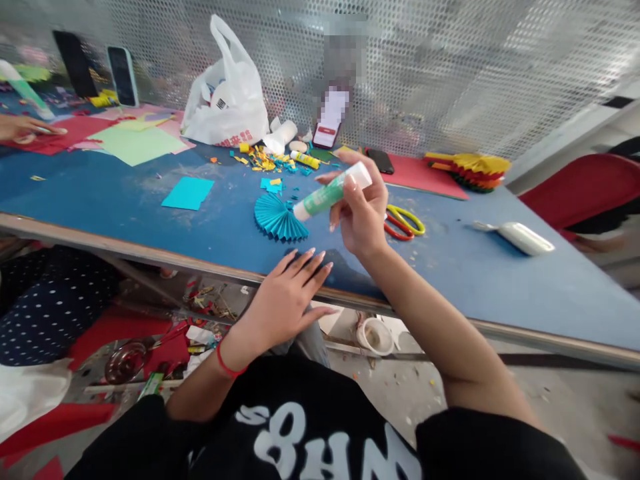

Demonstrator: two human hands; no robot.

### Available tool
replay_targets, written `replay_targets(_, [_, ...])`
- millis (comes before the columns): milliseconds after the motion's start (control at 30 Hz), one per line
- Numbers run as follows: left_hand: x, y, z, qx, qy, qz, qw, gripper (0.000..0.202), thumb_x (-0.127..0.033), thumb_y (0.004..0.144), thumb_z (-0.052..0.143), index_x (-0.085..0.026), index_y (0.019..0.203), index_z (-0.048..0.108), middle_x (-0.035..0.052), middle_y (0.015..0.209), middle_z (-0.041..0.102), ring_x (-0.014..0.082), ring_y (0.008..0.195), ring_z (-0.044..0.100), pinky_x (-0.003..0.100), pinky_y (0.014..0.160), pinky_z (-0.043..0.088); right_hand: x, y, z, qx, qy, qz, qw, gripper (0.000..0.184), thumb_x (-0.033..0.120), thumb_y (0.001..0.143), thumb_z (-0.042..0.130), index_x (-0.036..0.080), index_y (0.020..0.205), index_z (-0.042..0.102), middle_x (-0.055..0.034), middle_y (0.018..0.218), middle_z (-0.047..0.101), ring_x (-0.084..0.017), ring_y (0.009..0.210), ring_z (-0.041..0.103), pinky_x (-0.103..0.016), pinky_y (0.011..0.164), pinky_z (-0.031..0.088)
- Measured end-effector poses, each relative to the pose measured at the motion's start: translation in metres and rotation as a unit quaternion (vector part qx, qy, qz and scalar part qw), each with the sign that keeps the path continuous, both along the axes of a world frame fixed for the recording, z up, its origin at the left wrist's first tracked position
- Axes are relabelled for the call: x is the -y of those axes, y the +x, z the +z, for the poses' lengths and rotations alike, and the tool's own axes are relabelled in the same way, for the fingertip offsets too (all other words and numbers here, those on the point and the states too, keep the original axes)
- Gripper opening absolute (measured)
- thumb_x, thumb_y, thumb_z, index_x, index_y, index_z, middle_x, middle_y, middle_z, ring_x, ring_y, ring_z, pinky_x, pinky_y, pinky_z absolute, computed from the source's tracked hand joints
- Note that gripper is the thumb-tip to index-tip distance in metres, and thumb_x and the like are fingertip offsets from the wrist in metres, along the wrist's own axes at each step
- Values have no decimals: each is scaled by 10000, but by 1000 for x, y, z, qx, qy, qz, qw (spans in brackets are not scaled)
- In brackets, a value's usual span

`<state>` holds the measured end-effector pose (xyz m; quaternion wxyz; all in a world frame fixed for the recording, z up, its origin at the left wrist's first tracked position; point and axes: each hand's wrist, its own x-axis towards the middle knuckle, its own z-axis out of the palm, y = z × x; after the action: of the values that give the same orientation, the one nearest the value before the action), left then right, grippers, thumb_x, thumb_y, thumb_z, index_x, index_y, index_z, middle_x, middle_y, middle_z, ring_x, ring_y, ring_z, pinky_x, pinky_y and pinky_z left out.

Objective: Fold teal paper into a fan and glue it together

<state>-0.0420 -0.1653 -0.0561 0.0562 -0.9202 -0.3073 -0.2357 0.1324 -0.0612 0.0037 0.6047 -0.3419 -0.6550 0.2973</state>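
My right hand (361, 212) is raised above the blue table (150, 207) and closed around a green and white glue stick (331, 192), which points down and left. Just below its tip a folded teal paper fan (278, 218) lies on the table. At the table's near edge my left hand (286, 297) rests flat, fingers stretched out and together, holding nothing. A red band circles that wrist.
Scissors with red and yellow handles (404, 221) lie right of my hand. A white device (523, 237), a teal sheet (188, 193), paper scraps (265, 160), a white plastic bag (227, 100), phones and stacked coloured fans (470, 171) sit around. Another person's hand (25, 127) is far left.
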Motion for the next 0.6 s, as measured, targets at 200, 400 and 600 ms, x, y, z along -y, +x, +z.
replay_targets(200, [-2,-2,0,14,-16,5,1000,637,-503,1058,529,-148,1584,473,193,1652,419,323,1542,415,511,1256,357,8,12,5,13,31,-81,996,520,696,878,698,339,1254,642,-72,1060,711,-231,823,728,-371,608,631])
replay_targets(400, [-2,-8,-2,53,-27,-19,998,611,-417,997,595,-110,1522,530,168,1609,493,313,1513,459,490,1239,386,12,21,2,95,52,-36,993,482,738,911,619,316,1144,623,-40,901,712,-196,775,706,-354,689,604])
replay_targets(600, [-2,-7,-2,78,-31,-15,996,542,-376,965,618,-146,1456,593,152,1571,544,323,1487,491,498,1211,406,24,40,-3,126,80,-52,987,516,740,794,748,323,1066,614,-5,767,688,-212,678,680,-410,697,613])
